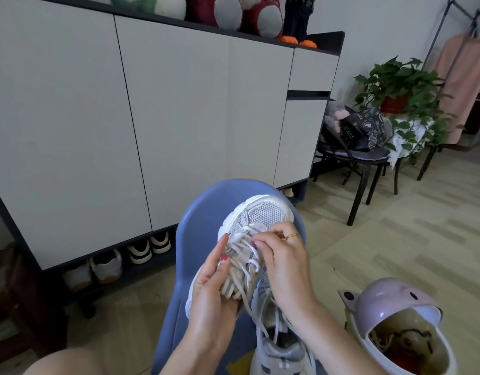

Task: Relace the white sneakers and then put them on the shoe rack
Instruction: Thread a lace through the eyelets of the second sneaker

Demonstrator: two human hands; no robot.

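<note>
the relacing looks partway done: the white sneaker point(253, 239) held over the blue chair point(206, 207) has laces crossed along most of its tongue, while the second sneaker point(276, 345) lies just below with a loose lace point(260, 320) trailing, and neither is on the shoe rack point(111, 263) yet. the left hand point(209, 296) grips the shoe's side, fingers curled round it. the right hand point(282, 255) pinches a lace near the toe-end eyelets; mesh toe, pale grey overlays.

One sneaker point(256, 220) lies on the chair point(206, 201), a second sneaker point(279, 350) nearer behind it; the shoe cabinet point(179, 104) stands beyond, a bin point(390, 304) at right on the floor point(423, 239)
</note>
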